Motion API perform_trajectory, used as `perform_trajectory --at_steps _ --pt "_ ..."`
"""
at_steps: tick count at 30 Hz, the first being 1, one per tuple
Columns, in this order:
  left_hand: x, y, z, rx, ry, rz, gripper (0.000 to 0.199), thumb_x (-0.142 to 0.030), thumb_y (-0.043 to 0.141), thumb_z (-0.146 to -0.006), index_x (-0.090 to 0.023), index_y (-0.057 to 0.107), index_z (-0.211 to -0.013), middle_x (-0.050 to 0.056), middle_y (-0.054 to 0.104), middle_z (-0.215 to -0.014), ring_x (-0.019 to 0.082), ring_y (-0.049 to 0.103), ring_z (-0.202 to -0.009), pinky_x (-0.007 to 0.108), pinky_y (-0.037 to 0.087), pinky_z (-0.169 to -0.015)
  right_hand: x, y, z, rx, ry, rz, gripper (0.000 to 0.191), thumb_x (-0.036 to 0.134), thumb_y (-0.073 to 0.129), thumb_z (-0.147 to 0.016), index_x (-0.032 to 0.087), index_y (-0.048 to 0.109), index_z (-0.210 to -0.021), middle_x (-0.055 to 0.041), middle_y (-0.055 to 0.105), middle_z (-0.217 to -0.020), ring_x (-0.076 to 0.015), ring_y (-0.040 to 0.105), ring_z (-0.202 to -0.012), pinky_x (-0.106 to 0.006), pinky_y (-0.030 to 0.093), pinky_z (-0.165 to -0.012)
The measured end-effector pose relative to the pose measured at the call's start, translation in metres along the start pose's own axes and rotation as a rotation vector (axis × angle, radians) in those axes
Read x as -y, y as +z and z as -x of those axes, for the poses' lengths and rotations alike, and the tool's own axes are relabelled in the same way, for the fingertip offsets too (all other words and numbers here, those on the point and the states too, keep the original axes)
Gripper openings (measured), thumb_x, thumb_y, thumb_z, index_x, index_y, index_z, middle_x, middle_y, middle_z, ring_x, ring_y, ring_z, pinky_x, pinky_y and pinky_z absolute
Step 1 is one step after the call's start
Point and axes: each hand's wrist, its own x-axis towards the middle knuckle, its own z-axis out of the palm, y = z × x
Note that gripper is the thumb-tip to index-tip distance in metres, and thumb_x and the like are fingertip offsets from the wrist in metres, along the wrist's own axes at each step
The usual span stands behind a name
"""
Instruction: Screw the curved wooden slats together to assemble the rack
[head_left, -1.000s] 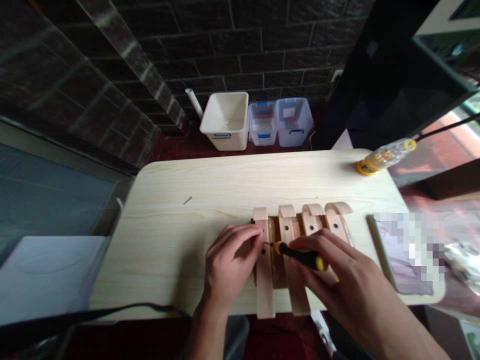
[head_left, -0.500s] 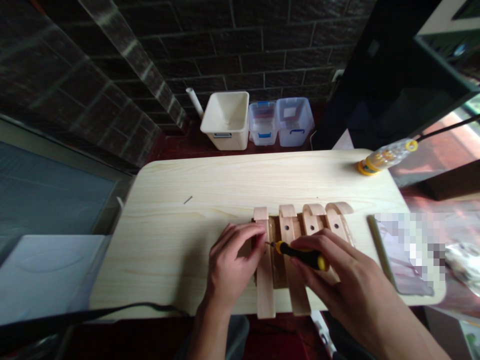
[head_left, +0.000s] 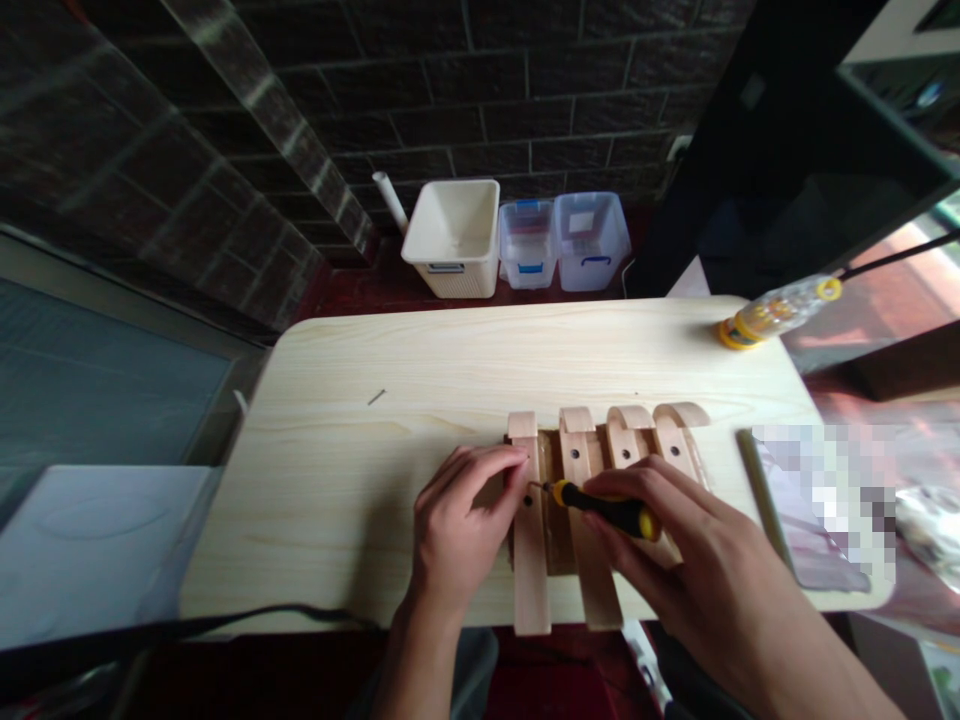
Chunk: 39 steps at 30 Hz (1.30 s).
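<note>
My right hand (head_left: 675, 540) is wrapped around the handle of a black and yellow screwdriver (head_left: 611, 508). Its thin shaft points left, with the tip beside my left fingertips. My left hand (head_left: 469, 515) has thumb and forefinger pinched together over the leftmost wooden strip (head_left: 532, 580); whatever is between them is too small to make out. Several pale strips with curled far ends lie side by side across a brown wooden base (head_left: 559, 550). A dark round spot shows on the leftmost strip below the screwdriver tip. Similar dark spots mark the other strips, partly covered by my right hand.
The light wooden table (head_left: 322, 510) holds a thin dark bit (head_left: 376, 397) at left. A clear bottle-shaped container with yellow ends (head_left: 780, 310) stands at the back right. A flat tablet-like object (head_left: 810, 560) lies at right. Plastic bins (head_left: 454, 275) sit beyond the table.
My left thumb and fingers have shifted slightly, and the dark spot on the leftmost strip now shows. The screwdriver tip has moved a little left. The view has shifted slightly.
</note>
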Motion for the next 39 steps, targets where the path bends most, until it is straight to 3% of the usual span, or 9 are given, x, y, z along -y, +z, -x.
perform_trajectory --at_steps 26,39 --pt "0.0007 0.0031 -0.0007 -0.048 0.018 0.039 0.024 0.001 0.08 -0.088 -0.021 0.078 -0.099 0.003 0.085 -0.096 0.016 0.081 -0.089 0.029 0.067 -0.085 0.0028 0.0047 -0.0018 -0.016 0.033 0.013 0.012 0.025 0.059 -0.108 0.024 0.069 -0.115 -0.0062 0.077 -0.103 -0.0182 0.082 -0.088 -0.025 0.066 -0.075" --pt "0.0037 -0.004 0.0045 0.054 -0.049 0.048 0.025 -0.004 0.077 -0.09 -0.022 0.075 -0.108 0.005 0.083 -0.106 0.019 0.08 -0.101 0.033 0.066 -0.094 0.0003 0.0035 -0.0008 -0.02 0.038 0.015 0.011 0.023 0.059 -0.108 0.024 0.067 -0.116 -0.0054 0.076 -0.103 -0.0175 0.08 -0.086 -0.026 0.066 -0.077"
